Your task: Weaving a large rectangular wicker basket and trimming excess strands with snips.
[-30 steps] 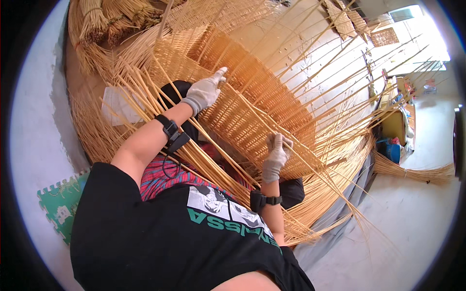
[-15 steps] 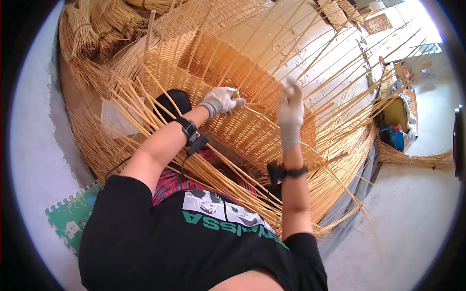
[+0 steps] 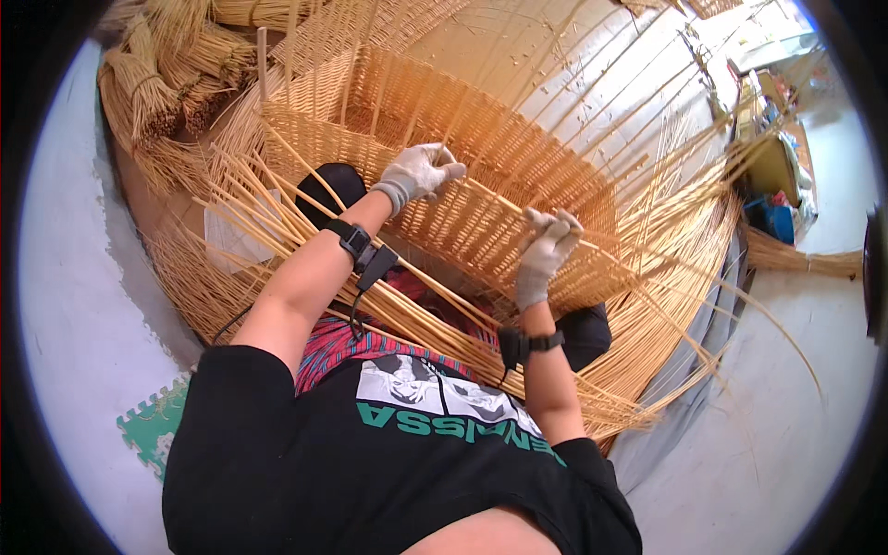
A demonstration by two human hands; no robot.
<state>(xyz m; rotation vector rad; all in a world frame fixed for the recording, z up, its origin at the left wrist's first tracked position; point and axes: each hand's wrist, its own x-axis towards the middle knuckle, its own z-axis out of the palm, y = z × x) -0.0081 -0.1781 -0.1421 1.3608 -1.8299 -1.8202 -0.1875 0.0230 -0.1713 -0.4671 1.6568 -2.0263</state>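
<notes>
A large, partly woven wicker basket lies on its side across my lap, with long loose rods fanning out all round it. My left hand, in a pale work glove, rests on the woven wall near its upper edge, fingers curled onto a long wicker rod. My right hand, also gloved, is closed on the same rod lower down and to the right, against the weave. Black bands sit on both wrists.
Tied bundles of wicker rods lie at the upper left. A green foam mat shows at the lower left on the pale floor. Coloured containers stand at the right, beside a sheaf of straw.
My right hand has come down from a raised position onto the basket wall. My left hand has shifted slightly along the rod, and the basket has turned a little.
</notes>
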